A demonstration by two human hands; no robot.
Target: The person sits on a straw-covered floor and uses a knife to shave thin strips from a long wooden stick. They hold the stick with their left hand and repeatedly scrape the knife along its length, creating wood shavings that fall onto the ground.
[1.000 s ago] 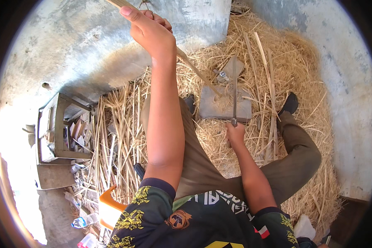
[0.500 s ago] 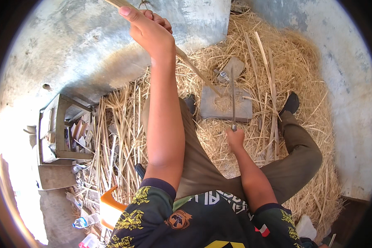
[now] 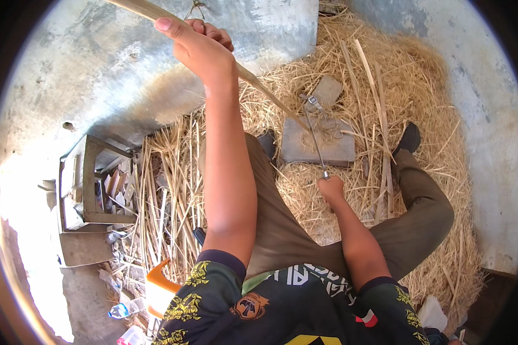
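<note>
My left hand (image 3: 206,50) is raised at the upper left, its fingers closed round a long bamboo strip (image 3: 266,93). The strip slopes down to the right, and its lower end meets a grey block (image 3: 293,148) on the straw-covered floor. My right hand (image 3: 332,190) grips the handle of a long-bladed knife (image 3: 316,141), just in front of the block. Seen nearly edge-on, the blade tilts up and to the left across the block, close to the strip's lower end. Its exact contact with the strip cannot be made out. Thin shavings lie on the block.
A smaller stone slab (image 3: 328,91) and a small shiny metal-looking object (image 3: 312,103) lie behind the block. Long strips (image 3: 380,115) rest on the straw to the right. A wooden frame (image 3: 89,184) stands left, near an orange plastic object (image 3: 162,284) and a bottle (image 3: 126,308).
The knife's blade has swung from upright to a leftward tilt, toward the strip's lower end. My left hand and the strip have shifted slightly left.
</note>
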